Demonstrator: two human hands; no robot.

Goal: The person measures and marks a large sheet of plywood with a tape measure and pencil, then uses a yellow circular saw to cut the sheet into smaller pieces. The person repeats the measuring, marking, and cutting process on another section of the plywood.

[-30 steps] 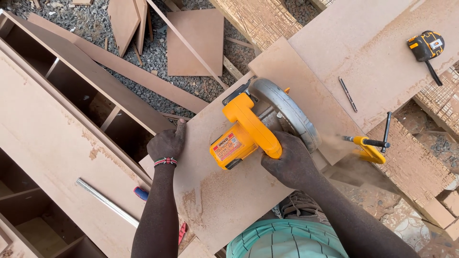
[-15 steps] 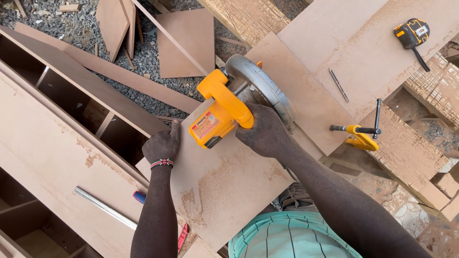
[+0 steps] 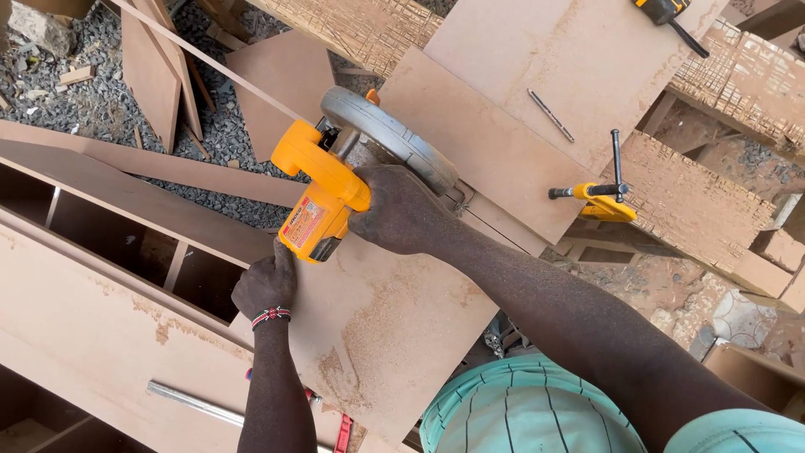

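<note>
**Saw moves up and left across the board**

Centre frame, and the yellow circular saw [image 3: 329, 195] now sits higher and further left than it did a second ago, its grey blade guard [image 3: 392, 138] at the far edge of the brown board [image 3: 394, 319]. The right hand [image 3: 401, 210] is wrapped tight around the saw's handle, fingers fully closed on it. The left hand [image 3: 267, 287], red-and-white bracelet at the wrist, is curled over the board's left edge just below the saw body, gripping the panel. My read: the saw has travelled along the board, so the pass looks well along, with the blade near the far side.

Right of centre, a yellow clamp [image 3: 597, 200] with a black bar grips the edge of the rough worktop [image 3: 696, 201]; it now appears further right and lower relative to the saw. A drill bit or thin metal rod [image 3: 550, 115] lies on the large panel [image 3: 579, 59] at upper right, and another yellow-and-black tool [image 3: 667, 12] pokes in at the top edge.

Containers next: the open wooden cabinet frame [image 3: 109, 243] at left shows dark compartments, and I see nothing in them. Board offcuts [image 3: 281, 80] lie on the gravel [image 3: 92, 92] at upper left. A metal strip [image 3: 197, 404] rests on the panel at lower left.
</note>
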